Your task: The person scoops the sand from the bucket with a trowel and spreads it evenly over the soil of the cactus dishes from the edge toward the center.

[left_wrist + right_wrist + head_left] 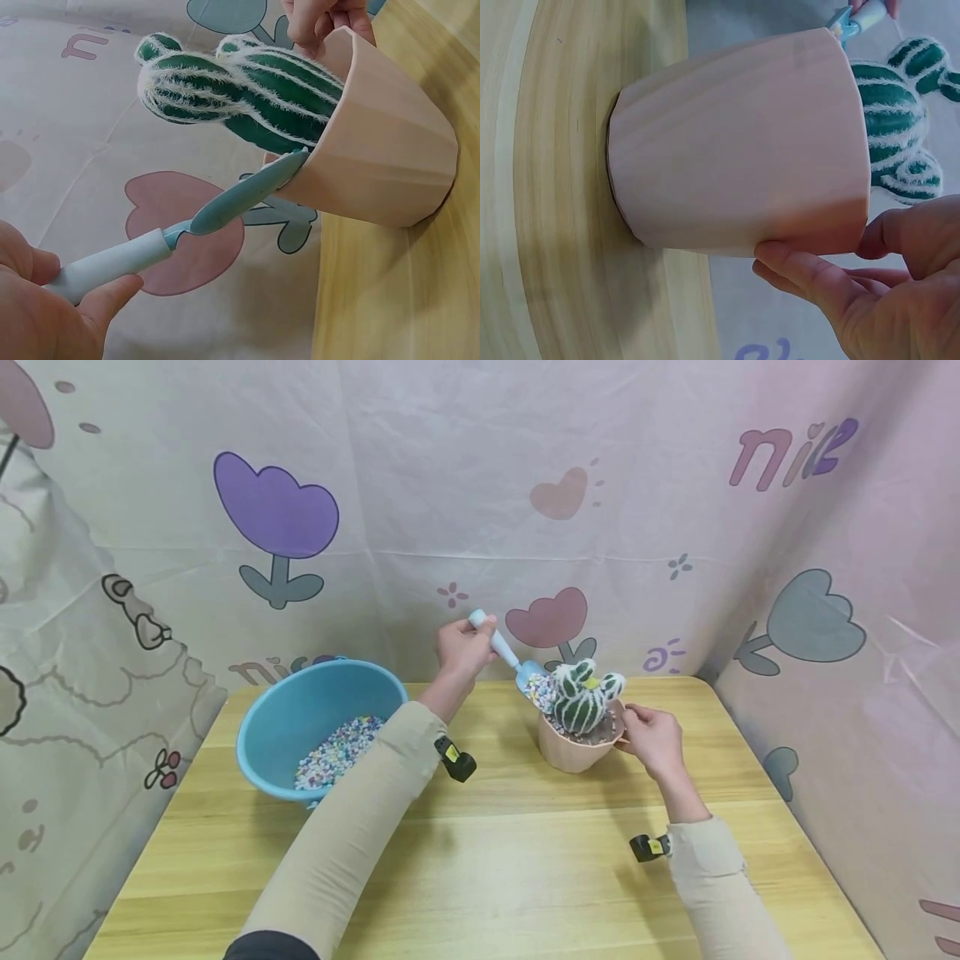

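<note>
A light-blue scoop (pixel 504 647) is gripped by its handle in my left hand (pixel 463 647). Its blade, loaded with multicoloured pebbles (pixel 538 690), tilts down at the left rim of a pale pink flowerpot (pixel 572 752). Inside the pot stands a green cactus (pixel 289 90) with white fuzzy ribs, and small stones surround its base. On the opposite side, my right hand (pixel 654 737) pinches the pot's rim between thumb and fingers. The right wrist view has the pot (pixel 742 150) upright on the wood, with the scoop's blade partly hidden behind its rim.
Left of the pot stands a blue bucket (pixel 258 752), with many more pebbles (pixel 341 752) in it; my left sleeve (pixel 375 802) crosses in front. A patterned cloth (pixel 420 485) hangs behind the wooden table (pixel 495 877).
</note>
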`<action>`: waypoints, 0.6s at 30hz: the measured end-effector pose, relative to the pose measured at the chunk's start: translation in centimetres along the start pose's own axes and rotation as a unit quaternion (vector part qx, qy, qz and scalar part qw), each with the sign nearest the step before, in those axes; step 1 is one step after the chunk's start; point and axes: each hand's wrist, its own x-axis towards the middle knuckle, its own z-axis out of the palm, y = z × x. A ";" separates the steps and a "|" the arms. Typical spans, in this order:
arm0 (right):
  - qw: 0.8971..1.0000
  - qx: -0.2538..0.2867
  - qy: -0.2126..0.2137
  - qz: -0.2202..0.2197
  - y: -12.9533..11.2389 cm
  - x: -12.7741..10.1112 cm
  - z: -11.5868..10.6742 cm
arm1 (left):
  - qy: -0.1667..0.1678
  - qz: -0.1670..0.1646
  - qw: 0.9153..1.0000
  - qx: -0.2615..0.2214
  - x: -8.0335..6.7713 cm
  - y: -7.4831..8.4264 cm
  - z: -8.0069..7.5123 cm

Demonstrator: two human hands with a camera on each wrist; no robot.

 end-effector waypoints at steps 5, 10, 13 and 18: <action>1.000 -0.006 0.005 0.008 -0.1 0.0 0.1 | 0.003 0.006 1.000 0.003 0.0 0.0 0.0; 1.000 -0.002 0.006 0.020 -0.3 -0.1 0.3 | 0.004 0.007 1.000 0.008 0.0 0.0 0.0; 1.000 0.003 0.008 0.024 -0.3 -0.1 0.3 | 0.005 0.007 1.000 0.015 0.0 0.0 0.1; 1.000 0.010 0.007 0.027 -0.4 -0.1 0.3 | 0.006 0.012 1.000 0.028 0.0 0.0 0.0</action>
